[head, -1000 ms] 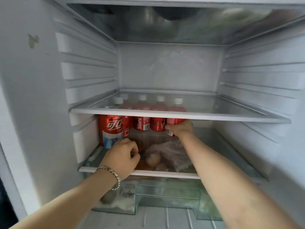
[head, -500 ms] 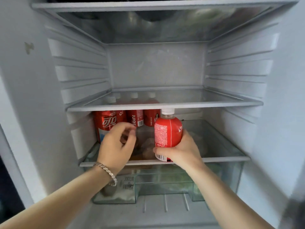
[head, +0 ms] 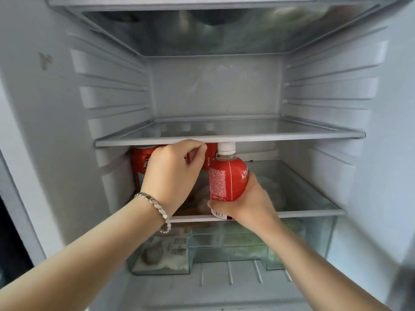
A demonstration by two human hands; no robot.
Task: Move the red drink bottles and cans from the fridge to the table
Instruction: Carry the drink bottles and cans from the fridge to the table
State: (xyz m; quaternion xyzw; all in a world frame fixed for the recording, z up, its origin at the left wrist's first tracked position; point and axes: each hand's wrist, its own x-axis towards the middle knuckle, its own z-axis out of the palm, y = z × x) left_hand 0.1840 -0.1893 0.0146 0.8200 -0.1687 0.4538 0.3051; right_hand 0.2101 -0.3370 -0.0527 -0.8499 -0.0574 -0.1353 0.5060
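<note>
Red bottle (head: 226, 180): a rounded plastic bottle wrapped in a glossy red label with white print and topped by a white screw cap. It is held upright inside the fridge, above the front edge of the lower shelf (head: 303, 212), with its cap just under the rim of the upper shelf (head: 280, 138).
Right hand (head: 249, 204): the grip is wrapped round the bottle's lower part, with the thumb laid across the front.
Left hand (head: 173, 173): raised in front of the drinks at the back left, fingers curled inward. Whether the grip is closed on anything cannot be told.
Red can (head: 139, 162): a smooth metal cylinder stood at the left of the lower shelf, partly hidden by the left hand.
Back bottle (head: 211, 157): red-wrapped, glimpsed between the left hand and the held bottle.
Bracelet (head: 155, 204): faceted silvery links worn on the left wrist.
Shelves: flat clear glass panes edged with pale plastic trim.
Drawer (head: 314, 241): translucent greenish plastic under the lower shelf, its contents blurred.
Fridge wall (head: 112, 97): matt pale plastic, moulded in horizontal ribs.
</note>
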